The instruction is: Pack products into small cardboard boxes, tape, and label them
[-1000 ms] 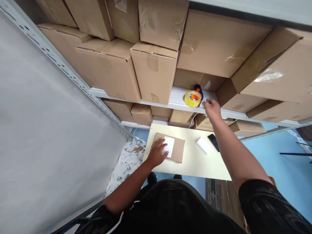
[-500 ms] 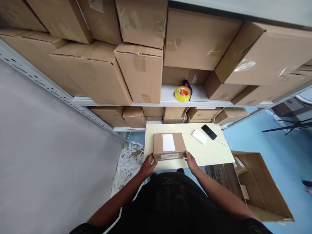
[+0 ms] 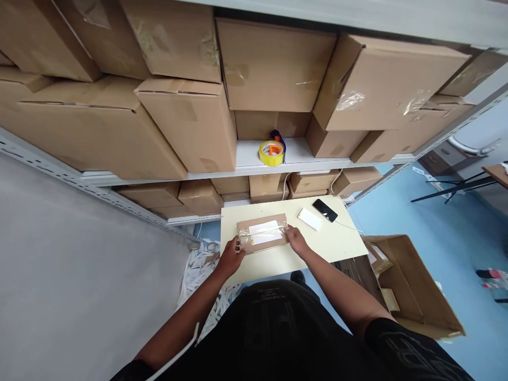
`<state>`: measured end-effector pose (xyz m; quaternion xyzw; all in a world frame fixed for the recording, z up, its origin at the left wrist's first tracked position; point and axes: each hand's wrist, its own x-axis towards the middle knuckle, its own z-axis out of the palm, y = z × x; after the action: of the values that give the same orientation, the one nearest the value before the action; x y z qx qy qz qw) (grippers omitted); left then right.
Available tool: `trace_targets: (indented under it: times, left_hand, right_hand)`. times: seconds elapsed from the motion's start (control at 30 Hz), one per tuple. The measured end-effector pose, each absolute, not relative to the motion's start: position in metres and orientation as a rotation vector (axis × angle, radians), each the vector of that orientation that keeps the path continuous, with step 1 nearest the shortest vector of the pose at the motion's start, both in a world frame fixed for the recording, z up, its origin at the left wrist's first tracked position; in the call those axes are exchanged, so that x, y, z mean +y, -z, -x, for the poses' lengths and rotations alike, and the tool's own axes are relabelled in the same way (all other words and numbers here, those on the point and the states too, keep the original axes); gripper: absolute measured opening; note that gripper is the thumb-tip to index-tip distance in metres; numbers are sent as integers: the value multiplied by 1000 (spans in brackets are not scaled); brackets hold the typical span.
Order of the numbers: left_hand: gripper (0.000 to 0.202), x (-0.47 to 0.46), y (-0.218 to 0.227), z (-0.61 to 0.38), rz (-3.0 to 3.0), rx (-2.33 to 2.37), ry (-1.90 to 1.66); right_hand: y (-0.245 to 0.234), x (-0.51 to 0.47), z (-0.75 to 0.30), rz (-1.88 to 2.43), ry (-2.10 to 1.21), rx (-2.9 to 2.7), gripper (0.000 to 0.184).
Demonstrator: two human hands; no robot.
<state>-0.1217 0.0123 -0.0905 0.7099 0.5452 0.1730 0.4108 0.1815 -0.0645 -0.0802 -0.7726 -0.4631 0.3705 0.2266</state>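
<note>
A small flat cardboard parcel (image 3: 262, 236) with a white label and clear tape across it lies on a pale yellow table (image 3: 317, 254). My left hand (image 3: 230, 255) grips the parcel's left end, fingers curled on its edge. My right hand (image 3: 296, 239) holds its right end, fingers closed on the side. A yellow tape roll on an orange and blue dispenser (image 3: 271, 152) sits on the white shelf (image 3: 293, 153) behind the table, away from both hands.
A black phone (image 3: 324, 210) with a cable and a white flat box (image 3: 310, 218) lie on the table's right part. Large cardboard boxes (image 3: 273, 69) fill the shelves. An open carton (image 3: 413, 286) stands on the blue floor at right. White paper strips (image 3: 200, 270) litter the floor at left.
My right hand came back from the tape roll on the shelf to the parcel. Both hands took the parcel by its ends and turned it; tape now shows across its top.
</note>
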Motion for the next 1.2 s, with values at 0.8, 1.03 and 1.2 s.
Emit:
trace_targets:
  times: [0.8,1.03,1.2]
  left_hand:
    - [41,-12,117,-280,-2580,1003,231]
    - [37,-3,142,-306,-2555,1146,376]
    - [33,1,141,-309,-2530,1095,403]
  right_hand:
    - [155,-193,-479,2202,-1469,-1118,45]
    - [169,-215,-489,2161,-1536,-1147,45]
    - [173,-211,-491,2175,-1555,-1176,41]
